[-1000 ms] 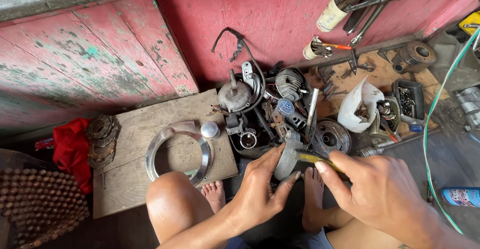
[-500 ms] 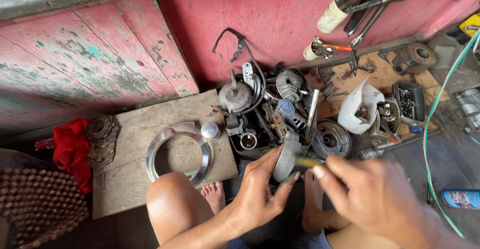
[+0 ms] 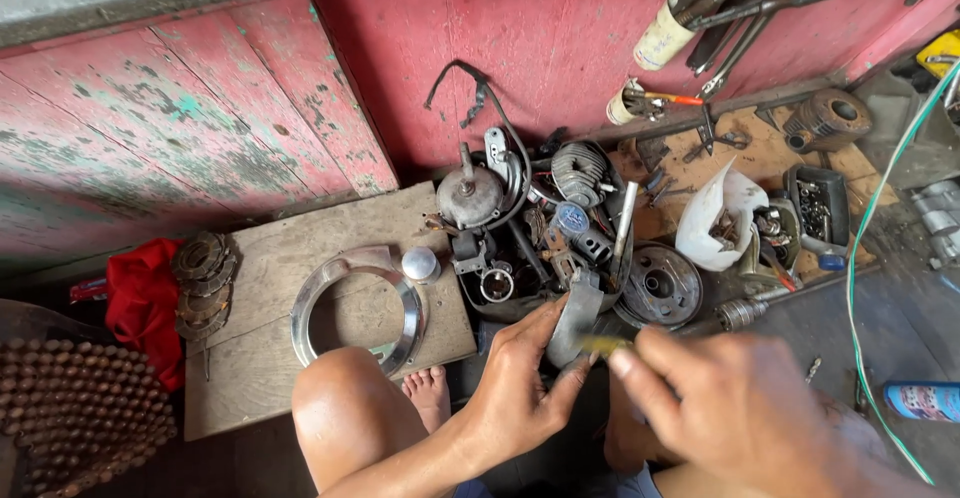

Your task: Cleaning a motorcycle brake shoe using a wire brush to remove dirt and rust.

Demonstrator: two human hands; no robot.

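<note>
My left hand (image 3: 522, 383) grips a curved grey metal part (image 3: 577, 320), shaped like a brake shoe, just above my knees. My right hand (image 3: 730, 408) is beside it on the right, its fingers pinched on a small yellowish tool (image 3: 603, 345) whose tip touches the curved part. The tool is blurred and mostly hidden by my fingers. Both hands hover in front of a heap of greasy engine parts (image 3: 530, 228) on the ground.
A wooden board (image 3: 300, 258) at the left carries a shiny metal ring (image 3: 355, 303) and a small silver cap (image 3: 420, 263). Stacked gears (image 3: 203, 280) and a red cloth (image 3: 140, 303) lie further left. A round drum plate (image 3: 660, 286), white scoop (image 3: 720, 213), green hose (image 3: 860, 258) and spray can (image 3: 920, 400) are at the right.
My right hand has shifted slightly left and lower along the curved part, with the tool still against it. My left hand keeps the same grip.
</note>
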